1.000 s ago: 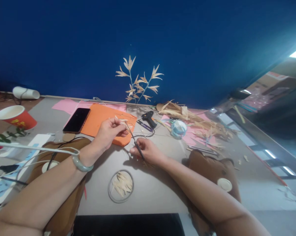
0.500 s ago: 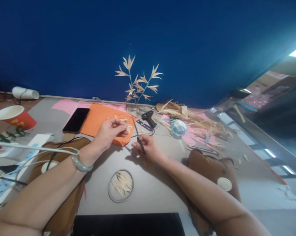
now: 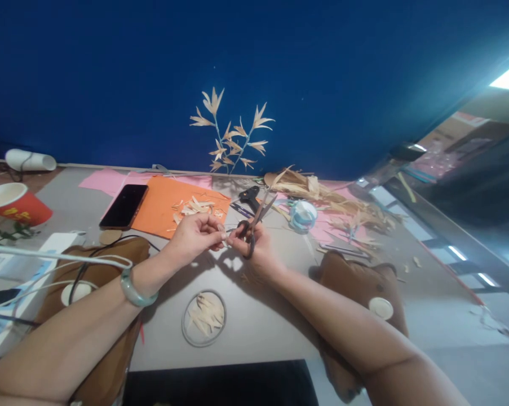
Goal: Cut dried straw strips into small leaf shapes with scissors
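1. The scissors (image 3: 255,224) have dark looped handles and slim metal blades; the blades point up and away from the body, parted in a narrow V above the desk (image 3: 262,332).
2. They sit in the right hand (image 3: 260,254), whose fingers are curled closed about the handles, its thumb and fingertips turned toward the left hand (image 3: 198,235).
3. The left hand's fingers are pinched together on a small pale piece (image 3: 225,237), mostly hidden by the fingertips. The right fingertips come right up to it; whether they grip it too, I cannot tell.
4. Pale, thin scraps (image 3: 197,207) lie strewn on an orange sheet (image 3: 153,208), just beyond the left hand.
5. Nearer the body, narrow pointed strips (image 3: 207,316) overlap inside a round dish (image 3: 183,318), within its grey rim.
6. The desk's far edge meets a blue wall (image 3: 123,84); a black panel (image 3: 220,383) lies along the near side.
7. Bare grey desk lies between the hands and the dish, and rightward to a brown cushion (image 3: 334,282). Past the scissors, room is tight: a black glue gun (image 3: 249,196) and a ribbon roll (image 3: 302,216) sit near.
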